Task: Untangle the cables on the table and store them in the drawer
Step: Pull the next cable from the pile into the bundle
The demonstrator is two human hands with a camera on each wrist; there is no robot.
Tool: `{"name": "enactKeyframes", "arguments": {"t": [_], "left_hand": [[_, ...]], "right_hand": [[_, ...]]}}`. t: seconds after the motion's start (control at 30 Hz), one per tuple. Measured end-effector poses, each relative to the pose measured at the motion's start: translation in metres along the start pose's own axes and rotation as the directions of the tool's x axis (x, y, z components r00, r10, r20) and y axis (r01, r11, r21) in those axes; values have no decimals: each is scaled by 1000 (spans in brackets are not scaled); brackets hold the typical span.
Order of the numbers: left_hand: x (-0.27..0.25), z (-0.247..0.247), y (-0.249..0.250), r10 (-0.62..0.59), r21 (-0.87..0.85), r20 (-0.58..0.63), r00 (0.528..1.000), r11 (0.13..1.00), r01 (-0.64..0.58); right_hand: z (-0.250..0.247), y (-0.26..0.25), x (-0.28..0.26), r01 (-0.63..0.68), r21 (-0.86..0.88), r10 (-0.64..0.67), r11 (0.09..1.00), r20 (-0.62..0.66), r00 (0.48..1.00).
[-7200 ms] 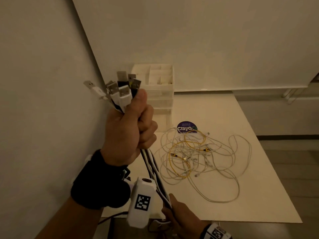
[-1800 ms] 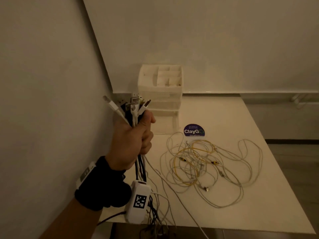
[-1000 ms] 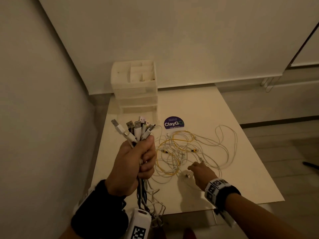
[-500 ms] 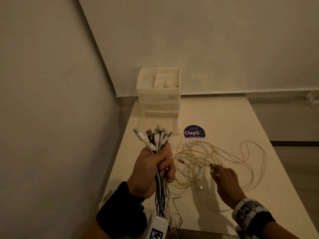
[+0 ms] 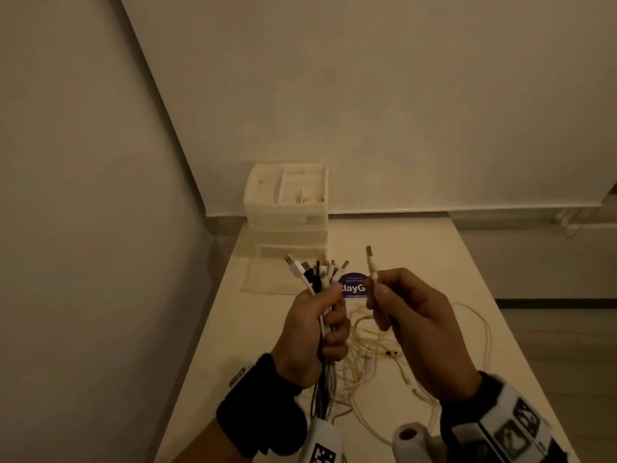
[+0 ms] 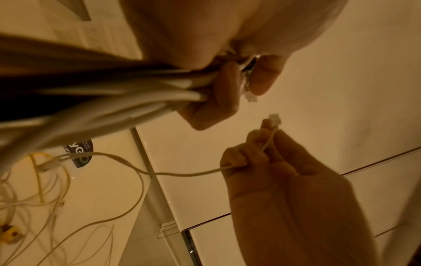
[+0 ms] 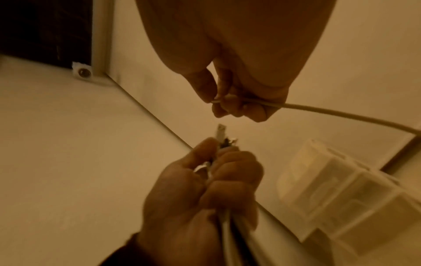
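My left hand (image 5: 317, 329) grips a bundle of cables (image 5: 312, 275), white and black, with the plugs sticking up out of the fist; the bundle (image 6: 114, 90) runs back past the wrist. To its right, my right hand (image 5: 400, 312) pinches a single white cable (image 5: 372, 269) just below its plug, held upright. That white cable (image 6: 182, 173) trails down to the tangle of white and yellow cables (image 5: 384, 355) on the table (image 5: 417, 248). The white drawer unit (image 5: 287, 208) stands at the table's far left corner, its lowest drawer pulled out.
A round dark sticker (image 5: 354, 285) lies on the table behind my hands. A wall runs along the table's left edge and another behind it. The floor drops away on the right, past the table's edge.
My right hand has lifted from the tangle with one white cable end and brought it up beside the bundle. The left hand has kept its grip on the bundle.
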State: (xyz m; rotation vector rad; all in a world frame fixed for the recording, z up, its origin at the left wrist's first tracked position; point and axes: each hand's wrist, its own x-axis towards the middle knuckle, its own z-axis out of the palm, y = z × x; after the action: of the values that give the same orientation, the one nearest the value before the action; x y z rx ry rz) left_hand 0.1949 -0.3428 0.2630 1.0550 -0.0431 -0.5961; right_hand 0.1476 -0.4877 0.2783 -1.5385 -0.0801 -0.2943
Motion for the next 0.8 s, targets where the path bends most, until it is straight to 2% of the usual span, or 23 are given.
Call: {"name": "enactKeyframes", "arguments": {"t": [0.1,0.3,0.43,0.5,0.63,0.73,0.8], "left_hand": [[2,4,1,87,71,11,996,994,-87],[7,4,2,173,137,28,984,975,-175],[9,1,9,187,178,40,982,965,-191],[10,2,11,172,207,41,984,962,-177],[13,0,11,200,229,-3,980,954,-194],[21,-11,18,250,175,-57,966,956,-237],[26,-22,28,323,174,-119,939,938,-301]], "right_hand": [[11,-5,-3,1,-96,5,995,59,998],[26,0,2,-90,-104,91,990,1,996],[30,13,7,16,-365,-9,931,19,1000],[31,22,8,49,-436,-49,899,11,999],[34,26,8,3,-380,-22,925,-43,999],[28,32,5,10,-427,-6,904,12,1000],[19,41,1,30,-455,11,890,87,996]]}}
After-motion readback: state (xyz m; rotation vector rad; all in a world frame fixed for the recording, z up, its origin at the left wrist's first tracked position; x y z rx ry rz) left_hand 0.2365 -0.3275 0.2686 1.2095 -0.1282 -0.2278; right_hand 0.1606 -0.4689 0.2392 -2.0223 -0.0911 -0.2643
